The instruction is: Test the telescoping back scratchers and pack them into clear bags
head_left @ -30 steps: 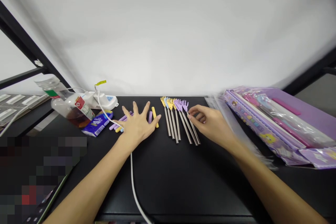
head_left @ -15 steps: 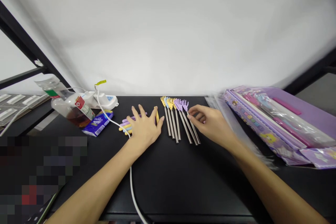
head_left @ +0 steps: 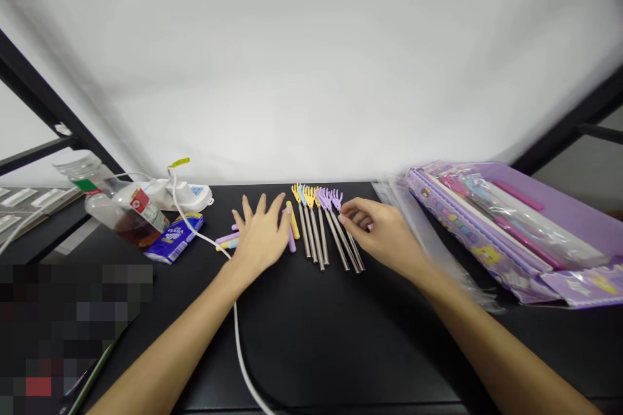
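Several back scratchers [head_left: 315, 233] with silver metal rods lie side by side on the black tabletop [head_left: 311, 337], their yellow, blue and purple hand-shaped heads pointing away from me. My right hand [head_left: 387, 230] is at the right end of this row. Its fingers are curled, with thumb and forefinger at the neck of the rightmost purple back scratcher [head_left: 337, 200]; a small purplish bit shows inside the curled fingers. My left hand [head_left: 260, 230] lies spread over coloured plastic sticks, partly hiding them. A yellow stick [head_left: 293, 219] and a purple stick [head_left: 292, 241] show beside its thumb.
A white cable [head_left: 241, 350] runs past my left wrist from a power strip [head_left: 197, 196]. A tissue pack [head_left: 174, 238] and a bottle [head_left: 129, 214] of dark liquid stand left. Clear plastic bags [head_left: 438, 253] and a purple box [head_left: 467, 237] lie right.
The view has shifted slightly. A purple stick now shows beside the yellow one at my left thumb. My right hand stays at the rightmost back scratcher.
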Motion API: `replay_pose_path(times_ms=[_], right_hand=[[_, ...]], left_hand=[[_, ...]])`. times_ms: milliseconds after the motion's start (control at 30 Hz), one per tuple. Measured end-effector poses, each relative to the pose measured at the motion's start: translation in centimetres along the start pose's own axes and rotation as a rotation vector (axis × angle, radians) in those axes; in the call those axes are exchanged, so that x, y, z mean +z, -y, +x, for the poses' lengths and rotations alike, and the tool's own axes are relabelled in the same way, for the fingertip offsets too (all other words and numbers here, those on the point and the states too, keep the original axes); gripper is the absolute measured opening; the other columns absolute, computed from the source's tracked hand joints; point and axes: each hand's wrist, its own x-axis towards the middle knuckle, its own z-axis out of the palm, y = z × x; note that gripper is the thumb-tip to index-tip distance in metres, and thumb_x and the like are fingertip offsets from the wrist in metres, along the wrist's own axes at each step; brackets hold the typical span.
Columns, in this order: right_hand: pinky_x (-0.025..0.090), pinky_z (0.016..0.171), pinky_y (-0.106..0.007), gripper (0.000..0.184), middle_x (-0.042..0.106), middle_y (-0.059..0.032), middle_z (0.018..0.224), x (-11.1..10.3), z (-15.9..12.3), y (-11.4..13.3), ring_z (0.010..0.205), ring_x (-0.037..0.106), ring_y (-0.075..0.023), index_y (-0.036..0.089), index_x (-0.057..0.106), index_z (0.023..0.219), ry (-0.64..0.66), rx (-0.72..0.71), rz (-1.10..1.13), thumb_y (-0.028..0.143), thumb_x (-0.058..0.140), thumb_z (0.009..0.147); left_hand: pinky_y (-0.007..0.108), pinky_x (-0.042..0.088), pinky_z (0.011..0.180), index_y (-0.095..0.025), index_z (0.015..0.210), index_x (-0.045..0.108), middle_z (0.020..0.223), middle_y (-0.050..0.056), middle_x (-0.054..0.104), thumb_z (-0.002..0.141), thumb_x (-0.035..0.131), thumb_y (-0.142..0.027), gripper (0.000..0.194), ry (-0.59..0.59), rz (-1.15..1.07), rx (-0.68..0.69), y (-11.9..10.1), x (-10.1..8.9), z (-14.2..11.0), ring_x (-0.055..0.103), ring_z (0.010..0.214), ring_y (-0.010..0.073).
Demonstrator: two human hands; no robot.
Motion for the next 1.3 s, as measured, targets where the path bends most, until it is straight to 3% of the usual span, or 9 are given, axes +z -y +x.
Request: replay_pose_path(times_ms=[100, 200, 267, 467, 567, 767, 933, 1133, 1300], right_hand=[[0.051, 0.068, -0.030, 0.009, 0.071, -0.0027, 0.084, 0.5, 0.0, 0.9, 0.073, 0.064, -0.0161, 0.020, 0.066, 0.090, 0.016, -0.056, 0.019, 0.019, 0.057, 0.089], [0.051, 0.085, -0.035, 0.015, 0.072, -0.0056, 0.101, 1.5, 0.4, 1.9, 0.092, 0.066, -0.0197, 0.020, 0.067, 0.102, 0.118, -0.169, -0.003, 0.019, 0.058, 0.090], [0.050, 0.093, -0.038, 0.022, 0.071, -0.0085, 0.109, 2.4, 0.9, 2.6, 0.105, 0.063, -0.0228, 0.019, 0.067, 0.111, 0.206, -0.257, -0.052, 0.019, 0.058, 0.092], [0.045, 0.102, -0.049, 0.030, 0.066, -0.0180, 0.125, 4.6, 2.8, 3.4, 0.121, 0.056, -0.0327, 0.013, 0.069, 0.115, 0.382, -0.400, -0.241, 0.023, 0.067, 0.086], [0.046, 0.098, -0.048, 0.020, 0.068, -0.0180, 0.120, 5.1, 3.1, 3.1, 0.113, 0.061, -0.0309, 0.014, 0.072, 0.105, 0.412, -0.440, -0.252, 0.024, 0.064, 0.090], [0.048, 0.092, -0.042, 0.024, 0.070, -0.0144, 0.102, 5.7, 2.6, 2.6, 0.097, 0.064, -0.0262, 0.011, 0.070, 0.110, 0.395, -0.469, -0.268, 0.023, 0.054, 0.096], [0.049, 0.092, -0.042, 0.024, 0.069, -0.0155, 0.102, 6.1, 2.5, 2.4, 0.098, 0.062, -0.0266, 0.010, 0.068, 0.111, 0.379, -0.454, -0.230, 0.022, 0.051, 0.097], [0.050, 0.087, -0.040, 0.024, 0.069, -0.0141, 0.100, 6.8, 3.1, 2.2, 0.097, 0.062, -0.0254, 0.011, 0.070, 0.105, 0.368, -0.400, -0.225, 0.022, 0.049, 0.099], [0.049, 0.092, -0.041, 0.023, 0.070, -0.0130, 0.099, 6.6, 3.1, 2.2, 0.097, 0.061, -0.0249, 0.011, 0.070, 0.103, 0.363, -0.426, -0.205, 0.022, 0.051, 0.098]], left_hand=[[0.049, 0.022, 0.122, -0.022, 0.156, 0.033, 0.159, 0.008, 0.038, 0.093, 0.040, -0.038, 0.065, 0.210, 0.021, 0.215, 2.3, -2.6, 0.8, 0.028, 0.149, 0.0301], [0.053, 0.025, 0.119, -0.029, 0.160, 0.012, 0.166, 0.008, 0.023, 0.072, 0.063, -0.039, 0.102, 0.529, 0.147, 0.200, 4.0, -5.0, 0.9, 0.017, 0.152, 0.0372], [0.054, 0.030, 0.116, -0.031, 0.161, 0.007, 0.166, 0.009, 0.021, 0.068, 0.065, -0.037, 0.110, 0.595, 0.220, 0.148, 4.3, -5.8, 0.7, 0.019, 0.151, 0.0399], [0.048, 0.043, 0.103, -0.028, 0.159, 0.025, 0.145, 0.015, 0.046, 0.072, 0.061, -0.034, 0.094, 0.476, 0.367, 0.111, 4.1, -5.1, 0.7, 0.049, 0.127, 0.0412], [0.047, 0.044, 0.100, -0.024, 0.157, 0.031, 0.133, 0.017, 0.051, 0.078, 0.055, -0.033, 0.083, 0.397, 0.405, 0.152, 4.6, -4.1, 1.3, 0.056, 0.115, 0.0389], [0.046, 0.044, 0.100, -0.021, 0.157, 0.030, 0.127, 0.018, 0.054, 0.086, 0.048, -0.032, 0.074, 0.340, 0.355, 0.180, 3.6, -3.0, 1.0, 0.058, 0.115, 0.0367], [0.043, 0.048, 0.096, -0.014, 0.153, 0.036, 0.120, 0.018, 0.053, 0.088, 0.051, -0.055, 0.078, 0.324, 0.163, 0.165, 2.1, -2.9, 0.3, 0.064, 0.104, 0.0336], [0.040, 0.050, 0.096, -0.018, 0.139, 0.047, 0.118, 0.012, 0.048, 0.085, 0.054, -0.062, 0.070, 0.291, -0.023, 0.160, 2.9, -3.0, 0.3, 0.065, 0.100, 0.0274], [0.041, 0.051, 0.094, -0.021, 0.134, 0.050, 0.118, 0.010, 0.047, 0.086, 0.052, -0.061, 0.062, 0.258, -0.006, 0.147, 3.3, -2.4, 0.0, 0.066, 0.096, 0.0271]])
